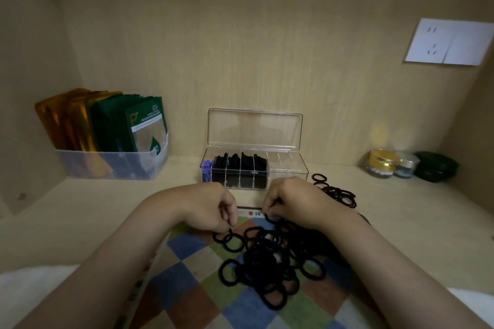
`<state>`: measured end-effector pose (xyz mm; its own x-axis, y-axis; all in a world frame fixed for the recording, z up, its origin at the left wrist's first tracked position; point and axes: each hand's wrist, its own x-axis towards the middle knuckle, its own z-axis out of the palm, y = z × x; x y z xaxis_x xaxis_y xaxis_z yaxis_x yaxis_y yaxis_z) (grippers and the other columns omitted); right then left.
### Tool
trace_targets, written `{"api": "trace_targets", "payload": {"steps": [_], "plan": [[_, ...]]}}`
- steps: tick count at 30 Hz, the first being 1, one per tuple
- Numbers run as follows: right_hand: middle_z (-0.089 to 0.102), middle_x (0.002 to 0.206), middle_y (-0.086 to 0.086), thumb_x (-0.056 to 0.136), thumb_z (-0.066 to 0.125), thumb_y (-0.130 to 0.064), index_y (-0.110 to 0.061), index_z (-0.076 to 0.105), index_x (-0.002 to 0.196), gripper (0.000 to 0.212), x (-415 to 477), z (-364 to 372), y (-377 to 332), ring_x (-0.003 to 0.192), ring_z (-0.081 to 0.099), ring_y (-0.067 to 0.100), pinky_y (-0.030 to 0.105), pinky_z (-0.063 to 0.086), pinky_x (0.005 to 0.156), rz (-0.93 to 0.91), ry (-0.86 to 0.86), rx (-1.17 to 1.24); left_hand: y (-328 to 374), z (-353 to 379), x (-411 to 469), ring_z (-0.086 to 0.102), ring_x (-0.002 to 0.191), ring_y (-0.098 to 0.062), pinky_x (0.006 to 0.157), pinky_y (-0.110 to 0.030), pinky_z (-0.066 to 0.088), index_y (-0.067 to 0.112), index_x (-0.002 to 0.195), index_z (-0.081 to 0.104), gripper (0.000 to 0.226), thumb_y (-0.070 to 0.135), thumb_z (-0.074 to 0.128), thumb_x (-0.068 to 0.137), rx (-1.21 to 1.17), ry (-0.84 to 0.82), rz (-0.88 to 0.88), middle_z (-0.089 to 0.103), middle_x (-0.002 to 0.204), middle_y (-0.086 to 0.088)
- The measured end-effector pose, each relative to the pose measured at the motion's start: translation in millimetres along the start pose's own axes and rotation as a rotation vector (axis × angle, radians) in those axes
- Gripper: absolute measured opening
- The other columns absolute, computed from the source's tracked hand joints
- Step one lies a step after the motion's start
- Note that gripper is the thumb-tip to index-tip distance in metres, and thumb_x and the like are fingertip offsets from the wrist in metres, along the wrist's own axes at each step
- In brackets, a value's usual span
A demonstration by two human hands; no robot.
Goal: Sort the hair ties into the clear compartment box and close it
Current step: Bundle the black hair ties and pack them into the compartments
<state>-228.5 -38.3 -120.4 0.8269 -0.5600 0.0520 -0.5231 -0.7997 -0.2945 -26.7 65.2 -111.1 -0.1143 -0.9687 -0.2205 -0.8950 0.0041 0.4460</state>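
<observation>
A clear compartment box [288, 168] stands at the back of the shelf with its lid [255, 128] raised. Its left compartments hold black hair ties and something blue at the far left; the two right compartments look bare. A big pile of black hair ties [270, 256] lies on a checkered cloth [192, 302] in front. A smaller bunch of ties [338, 193] lies right of the box. My left hand [208, 207] pinches a tie at the pile's left edge. My right hand [291, 199] curls its fingers round a tie at the pile's top.
A translucent bin [112, 165] with gold and green sachets stands at the back left. Small jars [381, 164] and a dark green case [434, 167] sit at the back right. A white wall socket [449, 43] is on the back panel. Wooden walls close in on both sides.
</observation>
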Motion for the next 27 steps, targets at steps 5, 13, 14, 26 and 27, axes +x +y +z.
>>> {"api": "trace_targets", "payload": {"steps": [5, 13, 14, 26, 27], "plan": [[0.068, 0.091, -0.013, 0.091, 0.066, -0.021, -0.028, 0.072, 0.087, 0.01, 1.9, 3.7, 1.1, 0.085, 0.064, 0.003, 0.029, 0.055, 0.082, -0.023, 0.085, 0.101, -7.8, -1.6, 3.8, 0.059, 0.072, 0.006, 0.073, -0.016, 0.047, 0.028, 0.09, 0.074, 0.009, 0.02, 0.069, 0.09, -0.017, -0.008, 0.021, 0.068, 0.078, 0.02], [0.072, 0.086, -0.016, 0.093, 0.068, -0.019, -0.027, 0.076, 0.109, 0.02, -8.8, -2.9, -16.2, 0.08, 0.065, -0.007, 0.01, 0.048, 0.078, -0.083, -0.119, 0.338, -13.7, -5.1, 0.2, 0.064, 0.074, -0.014, 0.07, -0.032, 0.051, 0.022, 0.099, 0.071, 0.01, 0.016, 0.064, 0.094, -0.35, -0.115, 0.03, 0.073, 0.078, 0.003], [0.07, 0.085, -0.019, 0.092, 0.069, -0.021, -0.029, 0.076, 0.108, 0.02, -8.5, -0.3, -17.8, 0.079, 0.063, -0.007, 0.009, 0.046, 0.076, -0.107, -0.138, 0.256, -12.1, -3.3, 0.6, 0.065, 0.073, -0.012, 0.069, -0.032, 0.05, 0.024, 0.1, 0.072, 0.012, 0.017, 0.065, 0.094, -0.335, -0.133, 0.031, 0.073, 0.078, 0.004], [0.071, 0.083, -0.013, 0.09, 0.07, -0.021, -0.025, 0.075, 0.093, 0.007, -6.8, -1.7, -15.2, 0.071, 0.061, -0.006, 0.009, 0.046, 0.069, -0.045, -0.028, 0.186, 5.1, 5.7, 2.9, 0.058, 0.06, 0.008, 0.062, -0.014, 0.045, 0.029, 0.087, 0.074, 0.009, 0.019, 0.076, 0.085, -0.062, -0.056, 0.053, 0.068, 0.067, 0.019], [0.071, 0.082, -0.011, 0.09, 0.07, -0.019, -0.024, 0.075, 0.093, 0.008, -7.8, -5.5, -13.9, 0.068, 0.061, -0.006, 0.009, 0.046, 0.067, -0.03, -0.006, 0.233, 2.8, 4.5, 3.7, 0.059, 0.061, 0.007, 0.063, -0.014, 0.045, 0.03, 0.087, 0.072, 0.012, 0.018, 0.074, 0.087, -0.099, -0.043, 0.066, 0.068, 0.068, 0.018]]}}
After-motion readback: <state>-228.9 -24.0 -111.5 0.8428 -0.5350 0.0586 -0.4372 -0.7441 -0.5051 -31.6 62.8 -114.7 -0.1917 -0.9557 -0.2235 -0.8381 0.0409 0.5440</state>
